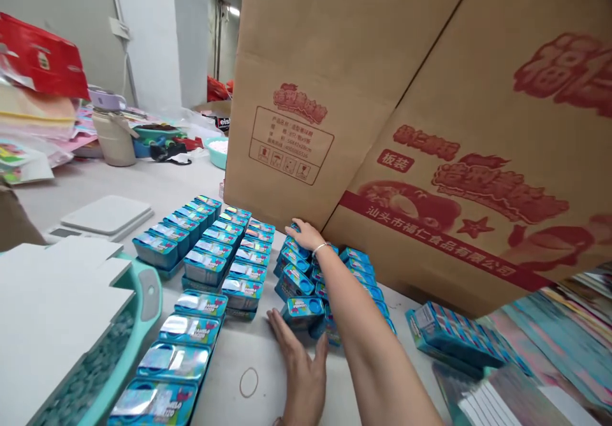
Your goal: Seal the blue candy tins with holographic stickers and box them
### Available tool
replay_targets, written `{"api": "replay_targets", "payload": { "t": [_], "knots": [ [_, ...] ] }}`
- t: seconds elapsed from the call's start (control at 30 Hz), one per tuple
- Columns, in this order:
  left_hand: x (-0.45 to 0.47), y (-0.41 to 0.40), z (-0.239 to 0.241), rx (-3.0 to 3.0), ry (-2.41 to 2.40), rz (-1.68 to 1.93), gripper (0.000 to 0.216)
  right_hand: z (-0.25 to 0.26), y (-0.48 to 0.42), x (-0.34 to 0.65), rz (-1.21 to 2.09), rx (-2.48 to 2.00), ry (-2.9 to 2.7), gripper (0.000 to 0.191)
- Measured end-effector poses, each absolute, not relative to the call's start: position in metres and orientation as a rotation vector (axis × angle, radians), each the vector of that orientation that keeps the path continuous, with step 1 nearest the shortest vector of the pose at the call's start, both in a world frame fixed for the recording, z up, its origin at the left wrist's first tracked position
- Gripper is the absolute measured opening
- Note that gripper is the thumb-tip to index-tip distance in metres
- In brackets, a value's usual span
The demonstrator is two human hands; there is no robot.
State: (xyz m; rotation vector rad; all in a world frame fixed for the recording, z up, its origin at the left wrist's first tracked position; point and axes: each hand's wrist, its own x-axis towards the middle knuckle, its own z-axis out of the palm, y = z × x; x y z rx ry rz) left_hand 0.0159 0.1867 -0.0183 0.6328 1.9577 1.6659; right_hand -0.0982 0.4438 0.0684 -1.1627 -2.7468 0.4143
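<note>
My left hand point(299, 365) lies flat and open on the white table point(157, 187), its fingertips against the near end of a row of small blue boxes point(297, 282). My right hand point(303, 235), a thin bracelet point(321, 246) on its wrist, rests with fingers stretched over the far end of the same row. That hand sits right under the bottom corner of a big brown carton point(335, 62) with red print, which tilts over the table. More blue boxes point(229, 247) stand in neat rows to the left.
A rubber band point(248, 382) lies by my left hand. At left are a teal tray point(149, 295), white card sheets point(57, 298) and a white scale point(108, 215). A jar point(115, 136) and teal bowl point(217, 148) stand at the back. Blue packs point(449, 337) and printed sheets point(549, 337) lie at right.
</note>
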Motion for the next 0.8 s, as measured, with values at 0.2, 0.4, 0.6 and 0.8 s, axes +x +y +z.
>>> {"api": "replay_targets", "payload": {
  "t": [0.2, 0.4, 0.6, 0.8],
  "knots": [
    [-0.008, 0.185, -0.018, 0.524, 1.893, 1.809, 0.086, 0.072, 0.405, -0.092, 0.348, -1.144, -2.861, 0.050],
    [-0.001, 0.147, -0.011, 0.482, 1.832, 1.874, 0.070, 0.082, 0.340, -0.071, 0.207, -1.092, -2.927, 0.045],
    [0.016, 0.081, -0.010, 0.434, 1.879, 1.976, 0.065, 0.090, 0.261, -0.039, 0.149, -1.075, -2.948, 0.038],
    [0.024, 0.013, -0.011, 0.353, 1.712, 2.096, 0.063, 0.089, 0.185, 0.017, 0.175, -1.249, -2.867, 0.036]
  ]
}}
